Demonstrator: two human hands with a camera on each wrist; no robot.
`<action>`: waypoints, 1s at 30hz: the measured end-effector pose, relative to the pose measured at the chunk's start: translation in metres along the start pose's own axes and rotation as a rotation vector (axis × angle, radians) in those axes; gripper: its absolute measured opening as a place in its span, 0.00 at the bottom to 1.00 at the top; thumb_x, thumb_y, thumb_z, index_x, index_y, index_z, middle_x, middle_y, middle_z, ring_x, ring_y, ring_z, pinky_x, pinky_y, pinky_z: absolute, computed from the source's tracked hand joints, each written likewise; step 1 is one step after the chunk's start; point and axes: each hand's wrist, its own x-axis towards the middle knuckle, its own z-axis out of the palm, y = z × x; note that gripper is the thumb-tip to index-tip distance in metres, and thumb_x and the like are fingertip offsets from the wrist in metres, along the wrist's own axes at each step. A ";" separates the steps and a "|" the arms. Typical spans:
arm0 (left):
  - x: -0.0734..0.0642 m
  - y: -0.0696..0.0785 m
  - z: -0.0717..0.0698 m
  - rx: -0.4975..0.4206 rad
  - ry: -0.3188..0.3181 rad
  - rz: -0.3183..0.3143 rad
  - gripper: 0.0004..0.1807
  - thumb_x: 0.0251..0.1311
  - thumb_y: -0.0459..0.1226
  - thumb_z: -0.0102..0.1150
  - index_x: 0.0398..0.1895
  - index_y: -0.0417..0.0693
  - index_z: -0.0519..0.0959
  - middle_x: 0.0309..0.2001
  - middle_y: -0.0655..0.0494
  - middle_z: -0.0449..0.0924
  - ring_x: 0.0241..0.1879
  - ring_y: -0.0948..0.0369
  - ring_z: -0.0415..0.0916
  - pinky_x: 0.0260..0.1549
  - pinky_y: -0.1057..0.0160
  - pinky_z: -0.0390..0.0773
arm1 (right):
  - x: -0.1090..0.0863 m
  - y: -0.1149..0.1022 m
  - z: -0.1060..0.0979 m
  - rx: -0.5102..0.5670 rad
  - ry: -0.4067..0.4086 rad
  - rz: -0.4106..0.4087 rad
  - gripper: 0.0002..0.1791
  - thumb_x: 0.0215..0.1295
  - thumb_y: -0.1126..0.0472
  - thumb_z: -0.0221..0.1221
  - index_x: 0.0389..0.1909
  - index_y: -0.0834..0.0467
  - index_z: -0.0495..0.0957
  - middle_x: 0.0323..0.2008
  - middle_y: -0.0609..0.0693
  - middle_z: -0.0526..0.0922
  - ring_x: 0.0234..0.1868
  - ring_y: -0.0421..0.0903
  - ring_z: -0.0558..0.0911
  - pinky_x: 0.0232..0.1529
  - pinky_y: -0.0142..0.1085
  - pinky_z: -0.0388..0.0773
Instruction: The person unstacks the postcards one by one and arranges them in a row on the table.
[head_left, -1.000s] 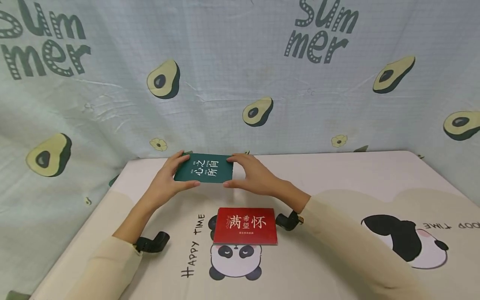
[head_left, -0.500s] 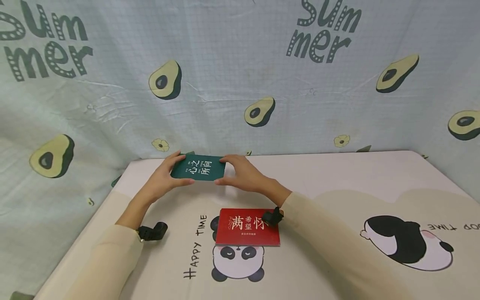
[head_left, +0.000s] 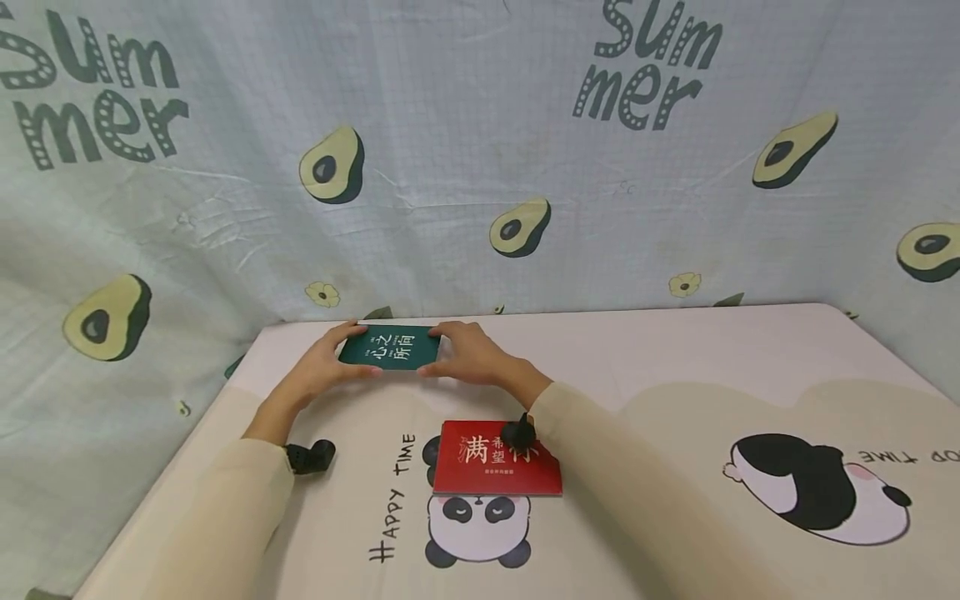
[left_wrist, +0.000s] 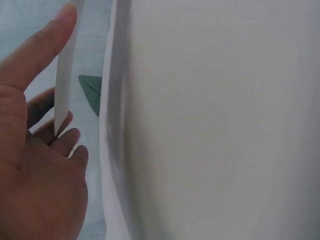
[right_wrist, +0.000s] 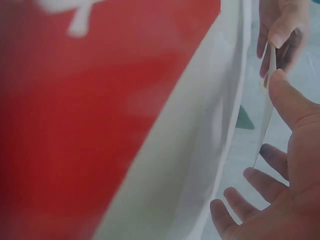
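Observation:
A dark green card (head_left: 390,347) with white Chinese characters is held level by its two ends over the far left part of the table. My left hand (head_left: 322,367) pinches its left end, thumb on the near edge and fingers on the far one. At the opposite end my right hand (head_left: 472,358) grips in the same manner. Seen from the left wrist, the card (left_wrist: 64,75) appears nearly edge-on with a pale underside. The right wrist view has both hands on the thin card (right_wrist: 267,115). Whether it touches the table cannot be told.
A red card or booklet (head_left: 495,479) with white characters lies mid-table, partly covered by the right wrist's black camera (head_left: 519,434). The pale table (head_left: 637,350) bears printed pandas. Behind it hangs an avocado-patterned curtain (head_left: 427,150).
Both hands have carried the green card left, and lately a little lower. My right forearm has swung left, so its wrist camera now overlaps the red card. The red card stays put.

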 end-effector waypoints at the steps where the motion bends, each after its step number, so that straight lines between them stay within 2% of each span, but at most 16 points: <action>1: 0.001 -0.002 0.001 -0.001 -0.004 -0.002 0.48 0.48 0.43 0.73 0.70 0.37 0.59 0.74 0.39 0.44 0.71 0.40 0.41 0.65 0.38 0.45 | 0.001 0.000 0.001 -0.014 -0.002 0.008 0.41 0.56 0.38 0.63 0.68 0.53 0.65 0.66 0.50 0.67 0.65 0.50 0.63 0.65 0.45 0.62; 7: 0.007 -0.012 0.006 0.019 -0.037 -0.013 0.47 0.49 0.44 0.72 0.70 0.38 0.59 0.74 0.40 0.45 0.71 0.40 0.42 0.66 0.39 0.45 | 0.006 0.001 0.006 -0.102 -0.008 0.058 0.42 0.55 0.36 0.62 0.68 0.51 0.66 0.66 0.47 0.67 0.66 0.53 0.59 0.65 0.50 0.59; 13: 0.006 -0.016 0.007 0.018 -0.046 -0.045 0.48 0.47 0.43 0.73 0.69 0.36 0.59 0.73 0.37 0.45 0.71 0.39 0.40 0.66 0.39 0.43 | 0.012 -0.001 0.011 -0.121 -0.055 0.057 0.42 0.56 0.36 0.62 0.69 0.51 0.65 0.66 0.48 0.67 0.67 0.54 0.58 0.64 0.51 0.58; 21: 0.007 -0.020 0.005 0.046 -0.068 -0.091 0.49 0.47 0.44 0.73 0.70 0.37 0.58 0.74 0.37 0.43 0.72 0.39 0.34 0.66 0.38 0.39 | 0.017 -0.009 0.013 -0.191 -0.090 0.080 0.42 0.56 0.35 0.61 0.69 0.49 0.64 0.67 0.48 0.66 0.65 0.55 0.60 0.62 0.51 0.60; 30: 0.009 -0.018 0.005 0.069 -0.072 -0.084 0.47 0.48 0.44 0.72 0.68 0.36 0.60 0.72 0.34 0.43 0.71 0.37 0.38 0.66 0.38 0.42 | 0.019 -0.012 0.012 -0.236 -0.117 0.115 0.41 0.57 0.34 0.59 0.69 0.47 0.64 0.68 0.47 0.64 0.65 0.54 0.58 0.62 0.50 0.59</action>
